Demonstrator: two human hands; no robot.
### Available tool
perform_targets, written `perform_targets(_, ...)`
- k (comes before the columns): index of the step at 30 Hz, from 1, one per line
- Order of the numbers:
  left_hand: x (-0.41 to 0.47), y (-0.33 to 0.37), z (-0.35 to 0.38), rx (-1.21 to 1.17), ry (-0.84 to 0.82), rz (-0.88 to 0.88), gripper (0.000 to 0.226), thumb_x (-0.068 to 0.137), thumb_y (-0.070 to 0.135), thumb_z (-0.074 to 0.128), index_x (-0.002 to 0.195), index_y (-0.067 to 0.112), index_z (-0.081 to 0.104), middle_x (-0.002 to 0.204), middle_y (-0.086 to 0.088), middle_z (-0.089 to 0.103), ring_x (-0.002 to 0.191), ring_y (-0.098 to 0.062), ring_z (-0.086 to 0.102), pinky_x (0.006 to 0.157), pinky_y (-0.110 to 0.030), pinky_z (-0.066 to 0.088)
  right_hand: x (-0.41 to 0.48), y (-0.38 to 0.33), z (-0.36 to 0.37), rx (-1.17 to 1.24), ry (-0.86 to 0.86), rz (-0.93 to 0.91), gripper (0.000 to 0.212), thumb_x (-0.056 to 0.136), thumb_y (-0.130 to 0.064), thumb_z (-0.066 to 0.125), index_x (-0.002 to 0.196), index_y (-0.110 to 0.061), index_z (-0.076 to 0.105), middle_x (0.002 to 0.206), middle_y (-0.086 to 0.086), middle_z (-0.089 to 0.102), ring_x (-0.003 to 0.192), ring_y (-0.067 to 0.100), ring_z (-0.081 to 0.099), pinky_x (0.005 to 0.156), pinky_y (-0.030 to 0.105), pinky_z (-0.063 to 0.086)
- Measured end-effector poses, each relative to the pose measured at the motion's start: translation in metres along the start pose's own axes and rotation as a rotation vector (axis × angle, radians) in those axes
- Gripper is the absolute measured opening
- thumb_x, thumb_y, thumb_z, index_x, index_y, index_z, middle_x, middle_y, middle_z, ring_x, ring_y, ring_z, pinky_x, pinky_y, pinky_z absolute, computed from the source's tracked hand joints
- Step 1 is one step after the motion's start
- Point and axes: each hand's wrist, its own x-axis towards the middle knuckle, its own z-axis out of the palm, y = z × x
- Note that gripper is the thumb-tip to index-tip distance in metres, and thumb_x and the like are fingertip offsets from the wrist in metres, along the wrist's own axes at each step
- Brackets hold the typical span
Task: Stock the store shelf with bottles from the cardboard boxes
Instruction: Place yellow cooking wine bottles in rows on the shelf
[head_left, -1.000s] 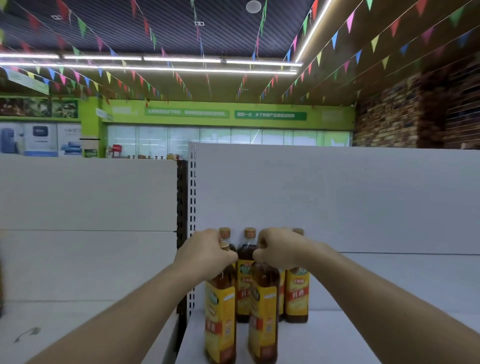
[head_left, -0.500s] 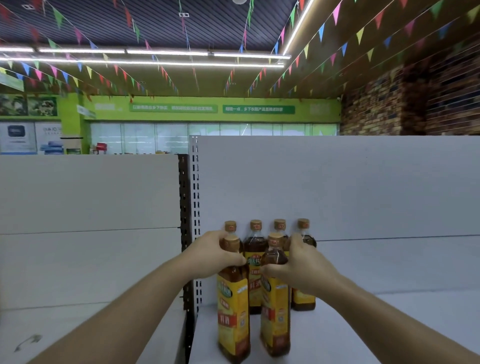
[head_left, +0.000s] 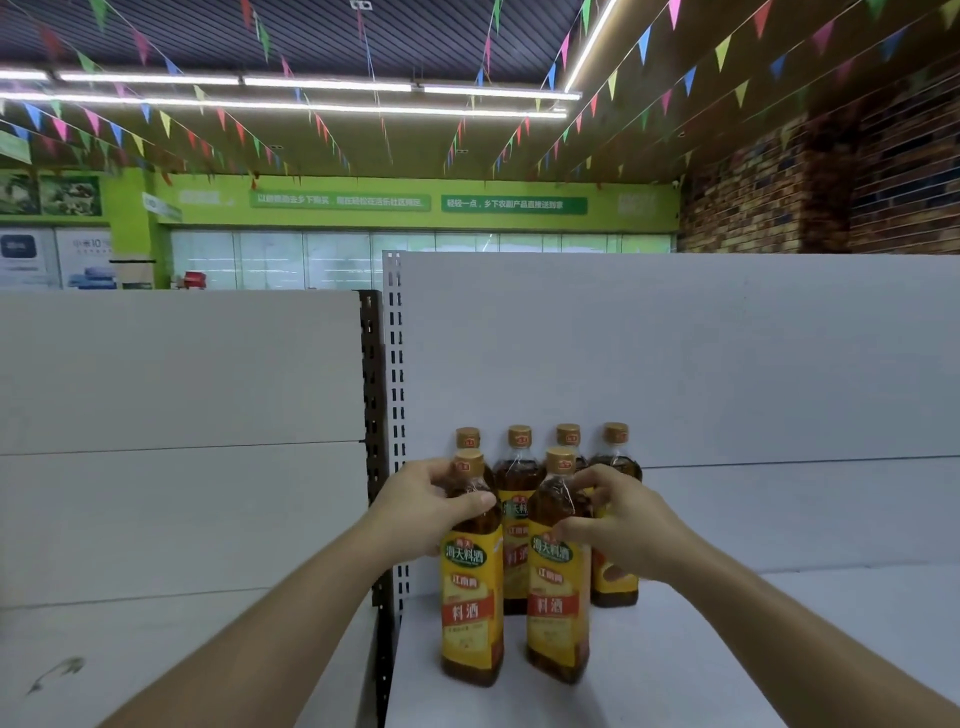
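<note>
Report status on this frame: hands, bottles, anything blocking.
Left hand grips front-left bottle; right hand grips front-right bottle. Both upright on shelf, ahead of four-bottle back row. No obstruction seen.

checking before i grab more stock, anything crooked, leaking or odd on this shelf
All six bottles stand upright and capped, with no spill. The only oddity is a dark scuff on the neighbouring left shelf.

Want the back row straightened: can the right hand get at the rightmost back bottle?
Probably yes. The rightmost back bottle stands just behind the right hand, nothing between; but that hand grips the front right bottle and must let go first.
</note>
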Motion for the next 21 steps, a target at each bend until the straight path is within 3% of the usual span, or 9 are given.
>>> perform_targets(3,0.004,-0.003,0.003,0.036,0.054,0.024,0.015,0.090,0.039,0.080,0.094,0.036,0.066,0.095,0.019,0.070,0.075,0.004,0.069,0.057,-0.019,0.054,0.008,0.004,-0.001,0.004,-0.051,-0.001,0.066,0.086,-0.035,0.081,0.145,-0.036,0.049,0.131,-0.003,0.058,0.095,0.013,0.066,0.064,0.038,0.065)
perform_targets(7,0.014,-0.008,0.009,0.105,0.131,0.012,0.020,0.090,0.044,0.079,0.095,0.036,0.061,0.091,0.023,0.063,0.082,0.004,0.062,0.063,-0.022,0.053,0.016,0.006,0.002,-0.014,-0.093,-0.034,0.064,0.094,-0.033,0.072,0.150,-0.041,0.043,0.109,-0.012,0.062,0.089,0.020,0.071,0.065,0.040,0.065)
perform_targets(11,0.021,-0.010,0.016,0.146,0.177,0.005,0.024,0.091,0.045,0.077,0.100,0.033,0.060,0.089,0.023,0.061,0.079,0.005,0.059,0.059,-0.018,0.046,0.025,0.008,0.012,-0.038,-0.064,-0.091,0.066,0.097,-0.034,0.068,0.155,-0.038,0.037,0.119,-0.009,0.057,0.087,0.017,0.069,0.063,0.032,0.062)
perform_targets(15,0.027,-0.012,0.023,0.199,0.237,-0.003,0.033,0.087,0.052,0.078,0.106,0.032,0.060,0.104,0.011,0.064,0.087,-0.003,0.062,0.063,-0.024,0.050,0.034,0.011,0.019,-0.016,-0.038,-0.132,0.066,0.097,-0.037,0.067,0.155,-0.037,0.036,0.129,-0.009,0.056,0.111,0.014,0.060,0.084,0.035,0.059)
perform_targets(19,0.032,-0.017,0.029,0.224,0.282,-0.012,0.045,0.083,0.058,0.078,0.113,0.035,0.054,0.111,0.006,0.061,0.095,-0.013,0.064,0.075,-0.035,0.058,0.041,0.016,0.024,-0.055,-0.010,-0.172,0.065,0.097,-0.041,0.067,0.155,-0.037,0.037,0.122,-0.008,0.056,0.107,0.012,0.060,0.089,0.037,0.058)
perform_targets(21,0.033,-0.016,0.030,0.236,0.290,-0.016,0.044,0.084,0.057,0.078,0.113,0.035,0.052,0.114,0.004,0.058,0.096,-0.013,0.062,0.070,-0.031,0.053,0.044,0.018,0.026,-0.060,-0.001,-0.191,0.066,0.097,-0.041,0.066,0.156,-0.036,0.036,0.127,-0.007,0.056,0.113,0.012,0.057,0.096,0.038,0.055)
